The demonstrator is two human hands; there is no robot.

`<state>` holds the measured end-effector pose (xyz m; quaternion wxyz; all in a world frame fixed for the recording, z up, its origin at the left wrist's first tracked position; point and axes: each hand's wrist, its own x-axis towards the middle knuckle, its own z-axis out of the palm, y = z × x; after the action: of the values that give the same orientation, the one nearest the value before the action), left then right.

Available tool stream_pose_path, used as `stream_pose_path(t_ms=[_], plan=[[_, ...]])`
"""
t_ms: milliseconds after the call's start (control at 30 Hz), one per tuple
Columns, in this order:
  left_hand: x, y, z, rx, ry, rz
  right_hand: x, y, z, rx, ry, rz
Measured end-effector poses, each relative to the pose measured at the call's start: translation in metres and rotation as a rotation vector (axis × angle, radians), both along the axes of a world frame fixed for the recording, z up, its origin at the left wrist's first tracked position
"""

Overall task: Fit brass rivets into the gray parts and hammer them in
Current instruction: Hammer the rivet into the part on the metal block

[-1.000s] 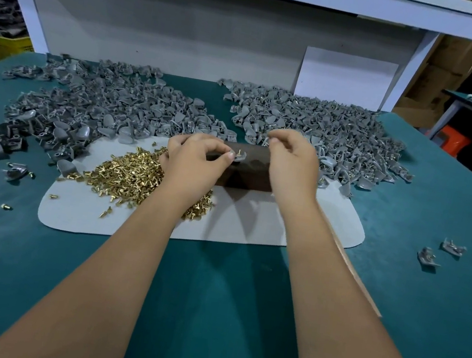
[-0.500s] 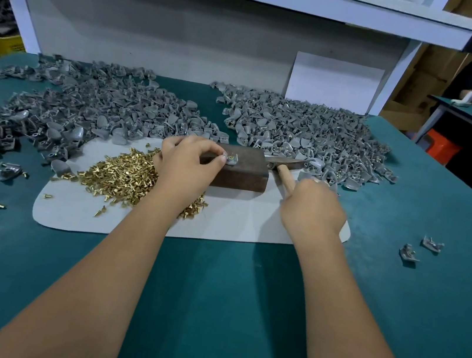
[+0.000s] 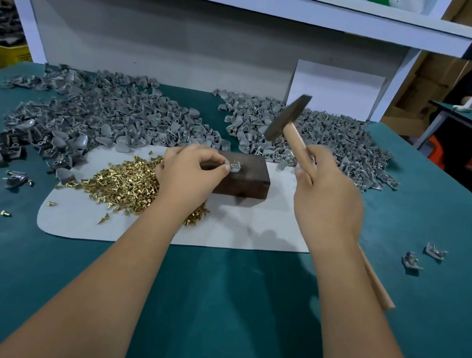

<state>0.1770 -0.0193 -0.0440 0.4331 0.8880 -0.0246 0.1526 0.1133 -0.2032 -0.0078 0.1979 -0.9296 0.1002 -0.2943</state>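
A small gray part (image 3: 234, 167) with a brass rivet (image 3: 232, 164) is being pinched on the dark block (image 3: 247, 177) by the left hand (image 3: 190, 176). A hammer (image 3: 287, 118) is being held raised above the block by the right hand (image 3: 325, 199).

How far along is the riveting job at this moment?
Done: two riveted gray parts lie apart on the right of the table. In hand: the left hand pinches a gray part with a rivet on the block; the right hand holds the hammer raised. Left: large gray heaps and the rivet pile remain.
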Motion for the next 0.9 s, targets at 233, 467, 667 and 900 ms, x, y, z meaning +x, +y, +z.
stream_pose_path(t_ms=[233,467,667,900], plan=[[-0.001,0.000,0.001,-0.018,-0.008,-0.008,-0.015,0.007,0.021,-0.061,0.042,0.103],[-0.003,-0.001,0.003,-0.061,-0.021,-0.007,-0.021,0.017,0.010,-0.195,0.088,0.138],[-0.003,-0.002,0.002,-0.068,-0.015,-0.006,-0.019,0.017,0.010,-0.136,0.008,0.101],[-0.003,-0.001,0.002,-0.043,-0.004,0.002,-0.020,0.019,0.008,-0.112,-0.008,0.115]])
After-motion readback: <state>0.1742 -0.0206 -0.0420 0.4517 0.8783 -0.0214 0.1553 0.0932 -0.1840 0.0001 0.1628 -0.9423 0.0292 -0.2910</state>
